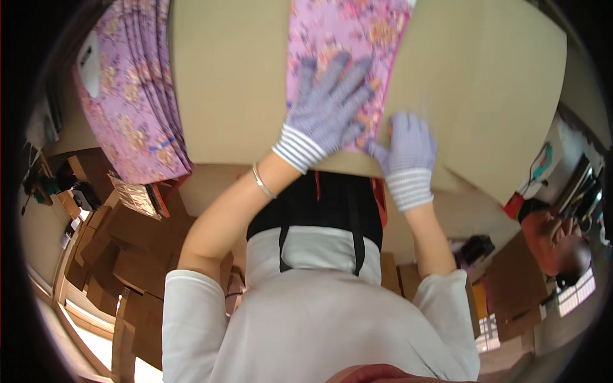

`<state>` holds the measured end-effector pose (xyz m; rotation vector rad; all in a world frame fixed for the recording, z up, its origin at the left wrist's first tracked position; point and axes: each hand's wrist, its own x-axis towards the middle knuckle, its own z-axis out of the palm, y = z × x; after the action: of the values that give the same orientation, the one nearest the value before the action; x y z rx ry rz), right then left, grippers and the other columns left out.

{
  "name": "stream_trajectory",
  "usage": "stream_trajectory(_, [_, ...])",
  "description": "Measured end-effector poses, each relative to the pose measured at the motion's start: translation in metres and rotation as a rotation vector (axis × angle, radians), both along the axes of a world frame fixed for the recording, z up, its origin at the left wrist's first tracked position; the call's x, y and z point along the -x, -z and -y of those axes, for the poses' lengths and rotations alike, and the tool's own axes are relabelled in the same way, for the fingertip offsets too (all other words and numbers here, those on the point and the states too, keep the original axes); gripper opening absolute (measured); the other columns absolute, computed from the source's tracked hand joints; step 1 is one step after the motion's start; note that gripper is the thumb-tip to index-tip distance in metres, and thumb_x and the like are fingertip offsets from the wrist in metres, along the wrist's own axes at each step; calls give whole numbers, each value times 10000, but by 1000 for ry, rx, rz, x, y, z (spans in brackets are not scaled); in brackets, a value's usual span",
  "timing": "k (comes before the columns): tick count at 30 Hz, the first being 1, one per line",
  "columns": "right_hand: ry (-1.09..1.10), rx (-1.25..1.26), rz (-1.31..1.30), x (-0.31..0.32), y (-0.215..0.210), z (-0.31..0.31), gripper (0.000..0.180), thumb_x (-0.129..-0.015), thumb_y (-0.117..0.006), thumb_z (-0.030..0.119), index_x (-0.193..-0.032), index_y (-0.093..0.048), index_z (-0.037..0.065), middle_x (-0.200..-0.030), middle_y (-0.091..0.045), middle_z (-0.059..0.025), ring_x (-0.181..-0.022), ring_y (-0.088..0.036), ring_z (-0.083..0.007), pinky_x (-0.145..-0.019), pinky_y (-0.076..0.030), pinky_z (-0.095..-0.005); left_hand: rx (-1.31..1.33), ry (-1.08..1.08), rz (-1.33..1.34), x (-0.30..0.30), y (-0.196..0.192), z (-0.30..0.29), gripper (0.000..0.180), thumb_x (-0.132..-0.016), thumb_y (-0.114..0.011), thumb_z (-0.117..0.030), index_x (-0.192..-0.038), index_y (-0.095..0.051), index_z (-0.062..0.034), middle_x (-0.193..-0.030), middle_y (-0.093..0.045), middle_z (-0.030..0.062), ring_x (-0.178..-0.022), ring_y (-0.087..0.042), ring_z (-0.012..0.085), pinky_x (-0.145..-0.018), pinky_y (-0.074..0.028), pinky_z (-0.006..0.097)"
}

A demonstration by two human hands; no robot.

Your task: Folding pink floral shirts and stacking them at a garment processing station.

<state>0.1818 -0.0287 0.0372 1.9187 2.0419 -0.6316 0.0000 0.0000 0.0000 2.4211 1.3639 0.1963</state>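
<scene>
A folded length of pink floral fabric (338,32) lies lengthwise across the middle of the beige table (230,83). My left hand (329,105), in a lilac knitted glove with a striped cuff, rests open on it, fingers spread and pointing away from me. Close to the fabric's near right corner, over the table, is my right hand (408,143) in a matching glove. Its thumb reaches toward the fabric's edge, apart from the other fingers, which look slightly bent and a little blurred. I see nothing held in it.
A stack of folded pink floral fabric (131,96) overhangs the table's left edge, with a white piece (89,67) on it. Cardboard boxes (137,262) stand below left, and another carton (514,287) lower right. Another person (549,242) is at the right.
</scene>
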Motion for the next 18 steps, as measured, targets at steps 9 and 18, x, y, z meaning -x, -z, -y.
stream_trajectory(9, [54,87,-24,3,-20,-18,519,-651,-840,441,-976,-584,126,-946,-583,-66,-961,-556,-263,-787,-441,-462,0,295,97,16,-12,-127,716,-905,-533,-536,-1505,-405,-165,-1592,-330,71,-1473,-287,326,-1188,-157,601])
stream_trajectory(18, [110,145,-73,7,-18,-22,508,-651,-849,413,-983,-602,118,-951,-600,-67,-957,-564,-275,-789,-438,-473,-426,203,103,29,1,-326,724,-950,-502,-431,-1508,-305,-14,-1558,-326,227,-1462,-278,399,-1183,-186,587])
